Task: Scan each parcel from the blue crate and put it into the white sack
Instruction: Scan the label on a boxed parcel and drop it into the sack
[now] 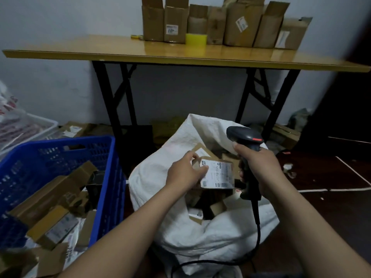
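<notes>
Parcel (217, 173), a small brown box with its white barcode label facing up, sits at the centre of the frame over the open mouth of the white sack (160, 177). The left hand (184, 173) pinches its left end, thumb on the label and fingers curled behind. Just to the right, the right hand (261, 167) has its grip wrapped tight round the handle of a dark scanner (244, 137), whose head rises above the fist. A black cable (258, 227) hangs from the scanner's base across the sack. More brown boxes lie inside the sack. At lower left, just beside it, the blue crate (108, 177) holds labelled cardboard parcels (54, 227). The floor (321, 177) is dark. Behind stands a folding desk (140, 51), yellow top on black legs, carrying a row of cardboard boxes (174, 25) and a yellow tape roll (196, 39) against a pale wall.
</notes>
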